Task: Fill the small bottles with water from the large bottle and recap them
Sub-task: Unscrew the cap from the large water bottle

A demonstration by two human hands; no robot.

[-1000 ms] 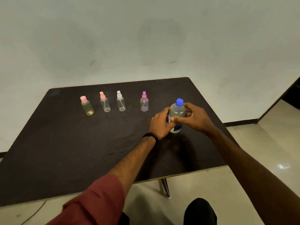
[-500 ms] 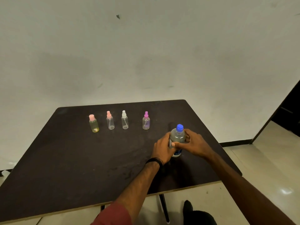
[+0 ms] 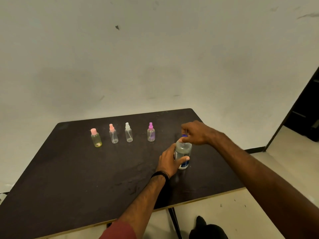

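The large bottle (image 3: 183, 153) stands upright on the right part of the table (image 3: 69, 178), clear, with a white and blue label whose dark letters are too blurred to read. The left hand (image 3: 170, 160) grips its body from the left, thumb across the label. The right hand (image 3: 196, 132) comes in from above and pinches the blue cap (image 3: 184, 135), mostly hidden under its fingers. A black band (image 3: 160, 174) circles the left wrist, and a dark red sleeve (image 3: 119, 231) shows at the bottom edge.

Four small bottles stand capped in a row along the far side of the table, well apart from the large one. From the left: a yellowish bottle (image 3: 96, 138) with a flat pink cap, a clear bottle (image 3: 113, 134) with a salmon spray top, a clear bottle (image 3: 128, 132) with a white spray top, and a faintly purple bottle (image 3: 151, 132) with a magenta spray top, which is nearest the hands. No writing shows on any of them.

The table is a dark brown board with a pale raw edge along the near side, rounded far corners, scuffs and faint wet-looking marks near the middle, and a dark metal leg (image 3: 174, 219) underneath. Behind it rises a pale wall (image 3: 155, 57) with smudges and small dark marks. The floor (image 3: 276, 169) is pale and glossy, with a dark skirting along the wall and a dark doorway (image 3: 305, 107) at the right.
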